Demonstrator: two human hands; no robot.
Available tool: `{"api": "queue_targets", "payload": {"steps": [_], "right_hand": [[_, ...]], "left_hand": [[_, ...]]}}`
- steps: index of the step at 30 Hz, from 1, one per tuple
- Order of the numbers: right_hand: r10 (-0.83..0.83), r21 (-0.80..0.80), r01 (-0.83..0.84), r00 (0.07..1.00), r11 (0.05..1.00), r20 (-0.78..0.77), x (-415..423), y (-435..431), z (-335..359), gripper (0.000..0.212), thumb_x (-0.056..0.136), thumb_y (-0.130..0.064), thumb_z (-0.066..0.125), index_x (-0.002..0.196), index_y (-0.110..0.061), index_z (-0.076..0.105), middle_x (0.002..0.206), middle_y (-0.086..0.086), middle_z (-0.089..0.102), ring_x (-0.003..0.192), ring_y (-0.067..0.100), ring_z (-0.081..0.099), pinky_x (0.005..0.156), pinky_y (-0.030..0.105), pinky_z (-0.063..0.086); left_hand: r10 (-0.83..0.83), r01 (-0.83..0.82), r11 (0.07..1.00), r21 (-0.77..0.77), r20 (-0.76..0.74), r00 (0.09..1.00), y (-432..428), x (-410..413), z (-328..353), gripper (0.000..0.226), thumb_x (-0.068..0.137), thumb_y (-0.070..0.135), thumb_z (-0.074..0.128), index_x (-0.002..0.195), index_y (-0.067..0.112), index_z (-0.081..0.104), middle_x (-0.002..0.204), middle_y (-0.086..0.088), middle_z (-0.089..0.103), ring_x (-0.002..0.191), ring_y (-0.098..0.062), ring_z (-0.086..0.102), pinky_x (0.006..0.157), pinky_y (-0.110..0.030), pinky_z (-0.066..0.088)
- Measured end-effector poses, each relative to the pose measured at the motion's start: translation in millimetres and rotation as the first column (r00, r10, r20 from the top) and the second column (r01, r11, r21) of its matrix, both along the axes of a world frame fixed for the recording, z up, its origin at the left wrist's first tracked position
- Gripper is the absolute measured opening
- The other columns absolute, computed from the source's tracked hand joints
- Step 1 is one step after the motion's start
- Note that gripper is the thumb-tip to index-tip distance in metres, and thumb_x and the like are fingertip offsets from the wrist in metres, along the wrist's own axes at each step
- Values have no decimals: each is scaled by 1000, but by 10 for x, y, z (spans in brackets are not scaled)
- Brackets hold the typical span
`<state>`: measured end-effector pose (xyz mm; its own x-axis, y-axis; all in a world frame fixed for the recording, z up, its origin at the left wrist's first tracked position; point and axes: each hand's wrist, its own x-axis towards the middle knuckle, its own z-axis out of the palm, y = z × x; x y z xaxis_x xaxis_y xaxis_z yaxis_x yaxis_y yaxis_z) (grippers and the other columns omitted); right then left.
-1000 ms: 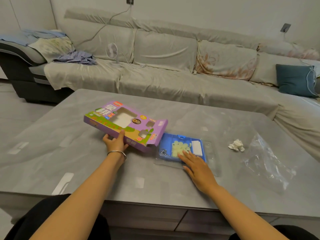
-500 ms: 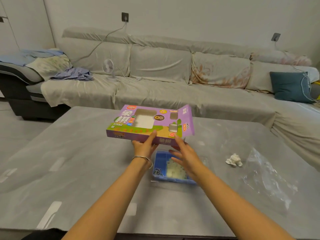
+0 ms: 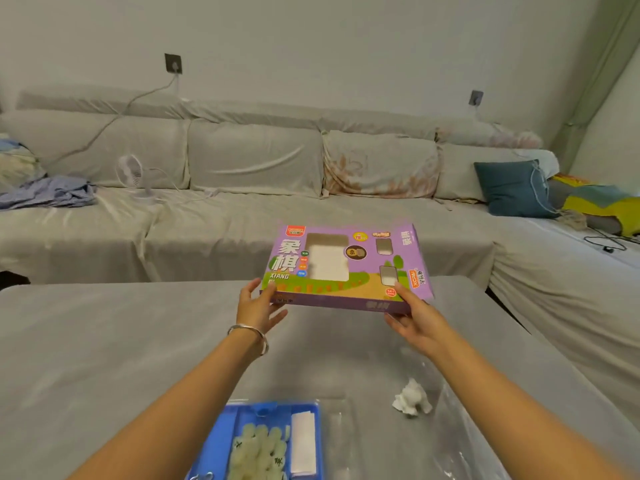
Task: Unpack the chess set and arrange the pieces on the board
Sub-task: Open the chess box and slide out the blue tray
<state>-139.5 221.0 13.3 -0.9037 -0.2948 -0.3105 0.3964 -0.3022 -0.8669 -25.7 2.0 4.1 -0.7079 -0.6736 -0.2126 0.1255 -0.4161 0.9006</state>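
A purple cardboard box (image 3: 346, 268) printed with "XIANG" and Chinese characters is held up at the centre of the frame, above the far part of a grey table (image 3: 104, 341); its printed face is tilted toward the camera and its end flap at the right stands open. The left hand (image 3: 258, 304), with a metal bracelet (image 3: 252, 332) on the wrist, is closed on the box's lower left corner, thumb on the face and fingers beneath; the right hand (image 3: 414, 317) is closed on the lower right corner in the same way.

At the bottom centre of the frame a blue plastic tray (image 3: 214, 445) lies on the table, cut off by the lower edge; a heap of pale round pieces (image 3: 258, 448) with dark marks is held in its middle compartment, and a folded white sheet (image 3: 303, 443) lies in the narrow compartment to their right; whether that sheet is the board cannot be told. A crumpled white tissue (image 3: 412, 398) and a clear plastic bag (image 3: 460, 438) lie at the lower right. A covered sofa (image 3: 242, 202) fills the background, with a small fan (image 3: 133, 173) at the left and a blue cushion (image 3: 512, 188) at the right.

The box is judged light and probably empty; its thin card, weakened by cut-out windows, would buckle if squeezed mid-face, so corners and edges are the better hold. The pieces are judged small, smooth and prone to slide; each is best pinched by its rim.
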Motion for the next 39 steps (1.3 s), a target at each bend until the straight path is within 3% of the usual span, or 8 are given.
{"api": "queue_targets", "payload": {"steps": [6, 10, 13, 19, 27, 33, 36, 39], "right_hand": [[-181, 15, 182, 983, 983, -17, -851, 139, -601, 38, 93, -17, 54, 128, -3, 48, 93, 7, 61, 78, 16, 58, 72, 32, 49], [-241, 298, 277, 959, 914, -152, -1391, 323, -969, 38, 90, -23, 60, 121, -1, 53, 108, 11, 60, 86, 21, 57, 65, 26, 49], [-220, 444, 332, 933, 832, -286, -1733, 462, -1193, 42, 87, -27, 63, 119, -1, 58, 113, 10, 62, 94, 23, 54, 78, 29, 42], [-111, 660, 367, 911, 656, -396, -2068, 740, -1544, 48, 78, -43, 70, 115, -13, 64, 113, 14, 66, 103, 32, 59, 91, 42, 48], [-127, 587, 297, 941, 753, -313, -2211, 806, -1573, 46, 75, -33, 76, 113, -11, 62, 105, 8, 65, 96, 27, 61, 86, 37, 50], [-164, 607, 239, 971, 758, -176, -1961, 1048, -1043, 79, 77, -40, 73, 134, 1, 36, 122, 13, 50, 98, 27, 53, 74, 31, 41], [-62, 631, 220, 963, 744, -263, -1658, 1036, -629, 82, 83, -38, 67, 144, -4, 25, 145, 12, 36, 129, 28, 40, 102, 36, 35], [74, 592, 151, 938, 791, -339, -1110, 860, -242, 59, 87, -34, 63, 135, -6, 42, 129, 4, 50, 122, 22, 48, 98, 33, 38]], "left_hand": [[-121, 163, 965, -207, 203, 972, 168, -763, -547, 44, 88, 24, 61, 128, 9, 49, 120, -17, 59, 100, -25, 56, 92, -40, 43], [-124, 216, 908, -358, 263, 957, 270, -1267, -863, 37, 89, 20, 59, 122, 5, 56, 112, -10, 62, 93, -17, 53, 82, -27, 41], [-146, 253, 875, -412, 274, 951, 339, -1586, -1117, 35, 87, 22, 62, 118, 6, 60, 121, -11, 61, 100, -19, 56, 85, -25, 41], [47, 448, 623, -641, 602, 797, 523, -1791, -1441, 47, 82, 60, 50, 123, 39, 55, 153, 2, 23, 140, -24, 13, 112, -39, 16], [58, 403, 700, -590, 609, 791, 650, -1756, -1451, 49, 84, 56, 52, 126, 32, 54, 154, 0, 20, 142, -25, 9, 114, -40, 13], [50, 345, 791, -505, 615, 787, 624, -1484, -1252, 56, 82, 54, 58, 129, 23, 51, 144, -9, 36, 136, -27, 24, 109, -45, 27], [30, 387, 754, -532, 615, 788, 561, -1177, -1104, 54, 81, 52, 59, 126, 24, 53, 140, -9, 42, 131, -29, 34, 107, -46, 32], [17, 479, 624, -617, 624, 782, 486, -726, -950, 52, 81, 52, 60, 123, 24, 55, 135, -6, 49, 130, -27, 36, 107, -41, 32]]}}
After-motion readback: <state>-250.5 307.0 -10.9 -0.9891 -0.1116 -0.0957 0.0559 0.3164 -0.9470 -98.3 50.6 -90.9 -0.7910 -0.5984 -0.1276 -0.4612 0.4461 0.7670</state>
